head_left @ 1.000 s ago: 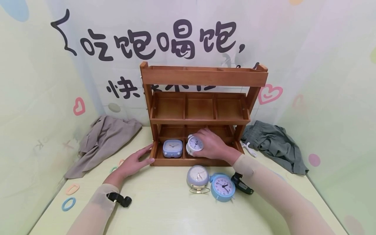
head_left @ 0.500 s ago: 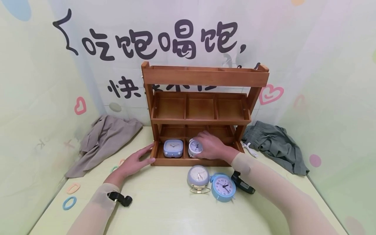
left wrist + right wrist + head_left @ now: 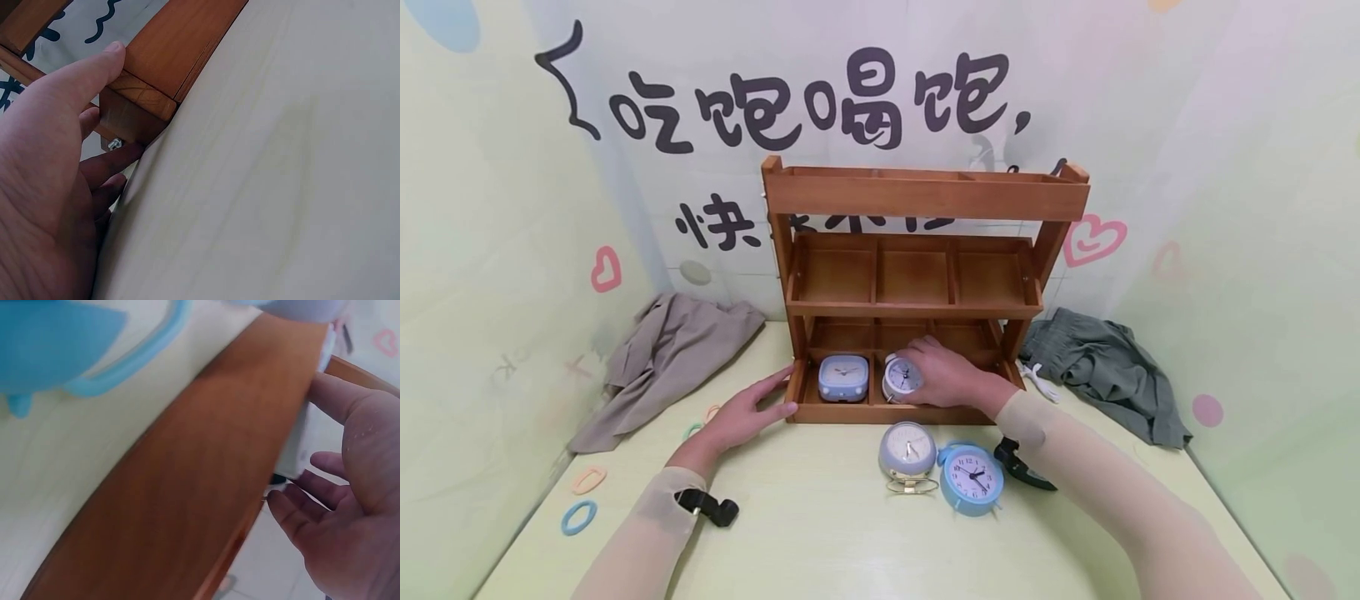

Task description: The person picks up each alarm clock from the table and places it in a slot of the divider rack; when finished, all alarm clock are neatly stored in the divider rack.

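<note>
My right hand (image 3: 943,372) grips a small round white alarm clock (image 3: 898,377) by its right side, in the middle compartment of the rack's lowest tier. In the right wrist view the front board hides most of that clock. A square blue alarm clock (image 3: 843,379) sits in the left compartment beside it. My left hand (image 3: 747,418) rests against the lower left corner of the brown wooden rack (image 3: 925,200). The left wrist view has its thumb (image 3: 103,65) on the front board and the index finger at the side.
On the table before the rack lie a lavender alarm clock (image 3: 904,448) and a light-blue twin-bell alarm clock (image 3: 972,479). Coloured rings, including a blue ring (image 3: 578,517), are at the left. Bunched cloths, one taupe (image 3: 673,362) and one dark grey-green (image 3: 1101,367), flank the rack.
My right hand has lowered the white alarm clock into the middle compartment, and it now stands less tilted. The left hand has kept its place at the rack's corner.
</note>
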Demonstrator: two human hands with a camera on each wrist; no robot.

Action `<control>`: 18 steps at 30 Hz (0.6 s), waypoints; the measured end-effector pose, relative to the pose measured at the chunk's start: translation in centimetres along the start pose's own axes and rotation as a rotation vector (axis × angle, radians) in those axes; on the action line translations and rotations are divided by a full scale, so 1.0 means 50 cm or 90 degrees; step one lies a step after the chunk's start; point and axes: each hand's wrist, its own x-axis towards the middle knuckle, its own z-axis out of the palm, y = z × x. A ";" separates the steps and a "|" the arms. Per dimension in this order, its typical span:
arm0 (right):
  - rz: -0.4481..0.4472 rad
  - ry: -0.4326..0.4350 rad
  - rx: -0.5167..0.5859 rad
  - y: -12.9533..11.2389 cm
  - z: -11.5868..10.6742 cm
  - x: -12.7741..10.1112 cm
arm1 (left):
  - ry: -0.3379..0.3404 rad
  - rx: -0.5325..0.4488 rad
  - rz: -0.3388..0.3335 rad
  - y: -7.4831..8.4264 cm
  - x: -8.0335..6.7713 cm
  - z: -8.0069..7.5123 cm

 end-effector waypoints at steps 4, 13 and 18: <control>0.034 -0.003 0.053 -0.004 -0.022 -0.013 | 0.002 0.001 -0.004 0.002 0.000 0.000; 0.029 0.035 0.130 -0.006 -0.059 -0.065 | 0.004 0.008 0.006 -0.005 0.003 0.003; -0.029 0.046 0.157 -0.016 -0.062 -0.106 | 0.004 0.000 0.012 -0.005 0.005 0.003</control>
